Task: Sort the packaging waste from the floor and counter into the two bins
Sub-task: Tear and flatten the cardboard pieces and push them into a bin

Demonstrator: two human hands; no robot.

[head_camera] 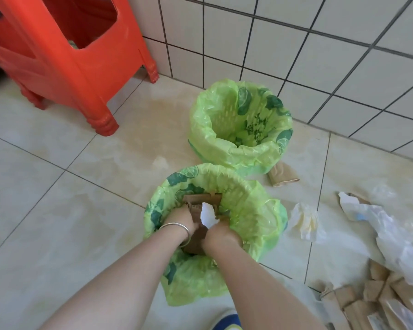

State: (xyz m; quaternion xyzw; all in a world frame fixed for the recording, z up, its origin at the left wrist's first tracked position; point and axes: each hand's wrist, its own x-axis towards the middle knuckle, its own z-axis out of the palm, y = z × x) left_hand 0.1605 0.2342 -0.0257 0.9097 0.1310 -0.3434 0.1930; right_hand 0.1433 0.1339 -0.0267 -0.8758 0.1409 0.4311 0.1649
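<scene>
Two bins lined with green plastic bags stand on the tiled floor. The near bin (255, 210) holds brown paper packaging (200, 200) with a torn white piece. Both of my hands are inside it: my left hand (180, 219), with a silver bangle on the wrist, and my right hand (221, 236) are closed on the brown paper and press on it. The far bin (215, 139) near the wall has only its green liner visible inside.
A brown paper roll (283, 175) lies beside the far bin. White plastic wrappers (305, 222) and a larger white bag (391, 236) lie at right, with brown paper pieces (367, 303) at bottom right. A red plastic stool (65, 63) stands at upper left. The tiled wall runs behind.
</scene>
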